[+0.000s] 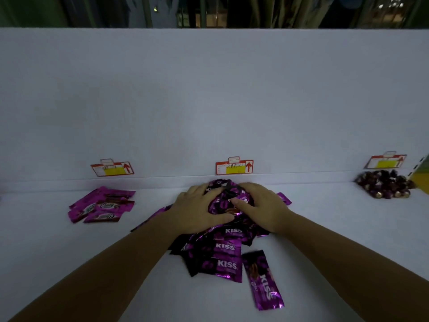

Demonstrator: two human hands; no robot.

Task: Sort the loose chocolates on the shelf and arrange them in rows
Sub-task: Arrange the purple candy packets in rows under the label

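At the left, a small group of magenta foil chocolate packets is lying on the white shelf. In the middle, the left hand and the right hand are cupping the top of a heap of purple foil KISS chocolate packets, fingers spread and curving round it, under a red and yellow price tag. One single purple KISS packet is lying just beside the heap. At the far right, a pile of dark brown wrapped round chocolates is sitting against the back wall.
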